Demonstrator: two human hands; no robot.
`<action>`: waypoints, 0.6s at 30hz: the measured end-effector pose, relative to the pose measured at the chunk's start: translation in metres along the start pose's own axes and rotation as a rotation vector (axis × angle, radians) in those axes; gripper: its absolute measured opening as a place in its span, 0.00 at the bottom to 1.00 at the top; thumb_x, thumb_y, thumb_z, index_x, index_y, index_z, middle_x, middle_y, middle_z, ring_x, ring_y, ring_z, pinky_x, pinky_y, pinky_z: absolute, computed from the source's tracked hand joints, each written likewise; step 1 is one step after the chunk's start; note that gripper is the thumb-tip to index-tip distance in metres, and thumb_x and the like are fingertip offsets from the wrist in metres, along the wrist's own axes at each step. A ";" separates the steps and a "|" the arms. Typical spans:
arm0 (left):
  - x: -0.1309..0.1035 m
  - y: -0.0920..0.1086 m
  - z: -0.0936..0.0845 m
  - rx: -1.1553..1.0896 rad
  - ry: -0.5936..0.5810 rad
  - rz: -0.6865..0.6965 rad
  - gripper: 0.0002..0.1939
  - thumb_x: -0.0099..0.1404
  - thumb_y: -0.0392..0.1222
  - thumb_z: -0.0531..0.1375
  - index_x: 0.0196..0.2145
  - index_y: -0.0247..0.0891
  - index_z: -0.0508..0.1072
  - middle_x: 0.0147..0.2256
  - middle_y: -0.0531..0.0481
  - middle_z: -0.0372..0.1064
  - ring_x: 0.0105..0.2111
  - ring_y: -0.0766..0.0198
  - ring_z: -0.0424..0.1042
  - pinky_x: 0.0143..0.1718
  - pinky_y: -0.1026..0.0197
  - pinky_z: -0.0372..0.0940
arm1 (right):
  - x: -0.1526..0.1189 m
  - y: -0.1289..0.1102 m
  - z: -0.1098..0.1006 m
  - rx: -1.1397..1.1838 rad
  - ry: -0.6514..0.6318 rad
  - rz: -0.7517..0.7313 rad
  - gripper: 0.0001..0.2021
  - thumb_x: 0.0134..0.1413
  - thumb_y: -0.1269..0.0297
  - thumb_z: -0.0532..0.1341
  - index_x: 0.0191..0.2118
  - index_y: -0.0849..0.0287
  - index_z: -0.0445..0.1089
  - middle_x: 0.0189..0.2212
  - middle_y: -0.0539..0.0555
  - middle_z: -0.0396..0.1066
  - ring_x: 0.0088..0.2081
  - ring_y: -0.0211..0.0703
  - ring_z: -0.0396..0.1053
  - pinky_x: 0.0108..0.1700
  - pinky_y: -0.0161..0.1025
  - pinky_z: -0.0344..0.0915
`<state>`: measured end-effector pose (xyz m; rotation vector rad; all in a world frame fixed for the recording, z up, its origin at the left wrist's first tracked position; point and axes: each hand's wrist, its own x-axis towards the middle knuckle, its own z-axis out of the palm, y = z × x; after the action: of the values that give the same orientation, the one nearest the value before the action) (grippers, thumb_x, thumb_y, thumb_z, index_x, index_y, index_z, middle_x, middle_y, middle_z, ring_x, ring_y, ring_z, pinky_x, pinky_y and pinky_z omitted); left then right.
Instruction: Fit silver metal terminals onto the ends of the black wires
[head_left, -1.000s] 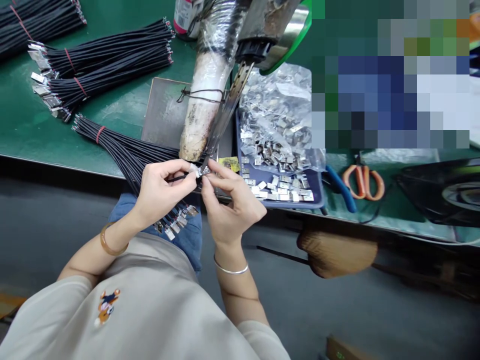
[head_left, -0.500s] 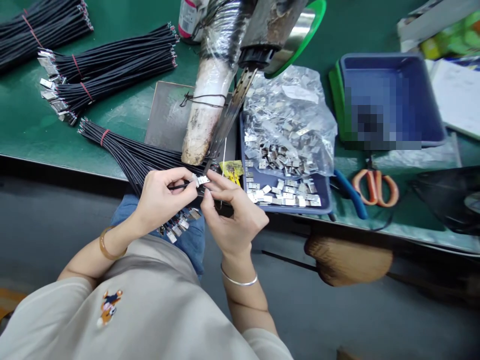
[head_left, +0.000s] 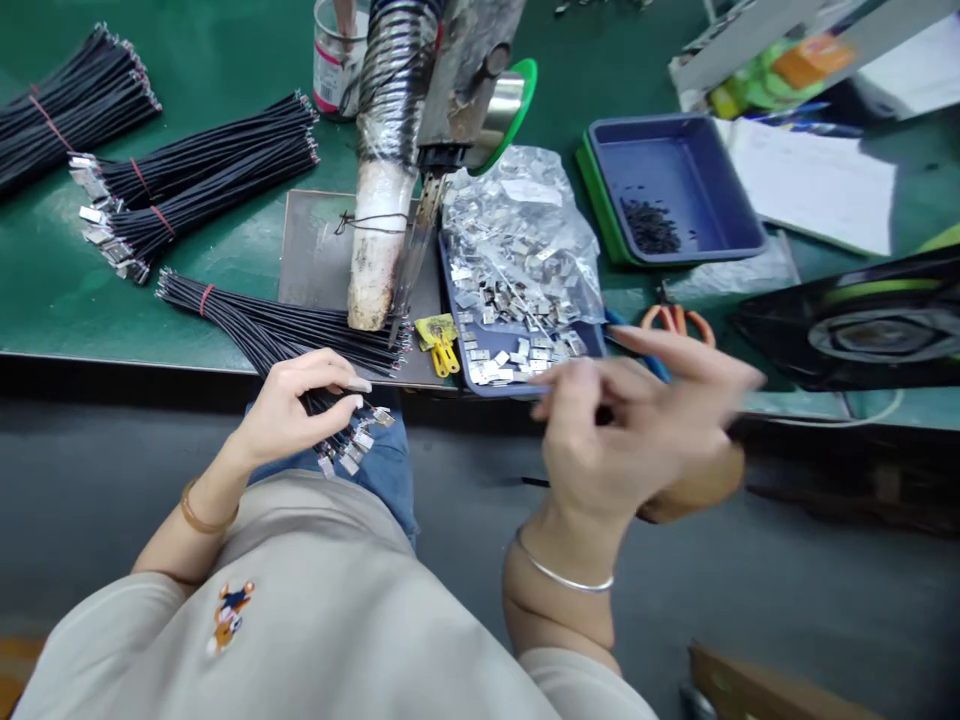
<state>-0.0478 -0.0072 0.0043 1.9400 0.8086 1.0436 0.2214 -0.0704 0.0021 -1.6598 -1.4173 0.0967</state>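
My left hand is over my lap at the table's front edge. Its thumb and forefinger are slightly apart, and I see nothing between them. Under it hang black cables with silver USB plugs; their banded bundle lies on the table with bare wire ends near a soldering iron. My right hand, blurred, is in front of the table edge, its fingers loosely apart and no held thing visible. Near it is a blue tray of loose metal USB shells, with a plastic bag of more.
A foil-wrapped extraction pipe comes down beside the iron. More banded cable bundles lie at left. Another blue tray holds small black pieces. Orange-handled scissors, a yellow tag and a jar are around.
My right hand has left the left hand and swung right past the shell tray. The plug pinched in my left hand is no longer between its fingers. The view has shifted right.
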 end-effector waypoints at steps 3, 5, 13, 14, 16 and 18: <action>0.004 -0.011 -0.003 0.169 0.078 0.054 0.05 0.67 0.35 0.63 0.34 0.36 0.79 0.33 0.48 0.76 0.33 0.65 0.73 0.37 0.61 0.68 | 0.031 0.006 0.006 -0.174 -0.109 0.047 0.07 0.61 0.57 0.60 0.35 0.53 0.66 0.24 0.50 0.73 0.24 0.45 0.74 0.32 0.41 0.67; 0.008 -0.020 -0.002 0.386 0.052 0.132 0.07 0.69 0.36 0.61 0.33 0.36 0.79 0.34 0.47 0.74 0.34 0.63 0.69 0.40 0.57 0.67 | 0.048 0.021 0.016 -0.284 -0.129 0.054 0.07 0.56 0.60 0.62 0.30 0.53 0.64 0.22 0.50 0.72 0.25 0.46 0.72 0.32 0.42 0.66; 0.022 -0.028 -0.003 0.704 -0.189 0.184 0.10 0.71 0.36 0.56 0.33 0.36 0.75 0.36 0.43 0.69 0.38 0.56 0.64 0.40 0.55 0.63 | 0.083 0.058 0.048 -0.282 -0.232 0.135 0.06 0.45 0.67 0.65 0.24 0.54 0.66 0.24 0.51 0.73 0.29 0.46 0.71 0.35 0.41 0.62; 0.023 -0.027 -0.004 0.706 -0.218 0.168 0.08 0.71 0.36 0.56 0.35 0.36 0.74 0.37 0.43 0.69 0.39 0.55 0.65 0.41 0.54 0.63 | 0.083 0.056 0.048 -0.273 -0.237 0.138 0.06 0.45 0.67 0.65 0.23 0.55 0.67 0.23 0.50 0.73 0.28 0.45 0.70 0.35 0.40 0.62; 0.023 -0.025 -0.005 0.717 -0.261 0.144 0.06 0.71 0.36 0.57 0.37 0.36 0.73 0.38 0.43 0.70 0.40 0.54 0.66 0.43 0.53 0.64 | 0.081 0.051 0.044 -0.265 -0.225 0.131 0.06 0.46 0.66 0.65 0.24 0.55 0.67 0.24 0.50 0.73 0.29 0.44 0.70 0.36 0.40 0.62; 0.022 -0.025 -0.005 0.732 -0.279 0.145 0.06 0.71 0.37 0.56 0.37 0.36 0.73 0.37 0.43 0.71 0.40 0.54 0.66 0.42 0.53 0.63 | 0.075 0.047 0.038 -0.279 -0.240 0.125 0.05 0.47 0.65 0.64 0.25 0.55 0.68 0.24 0.50 0.74 0.29 0.44 0.70 0.36 0.40 0.61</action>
<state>-0.0461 0.0249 -0.0066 2.7173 0.9831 0.5571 0.2588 0.0163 -0.0149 -2.0212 -1.5590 0.1803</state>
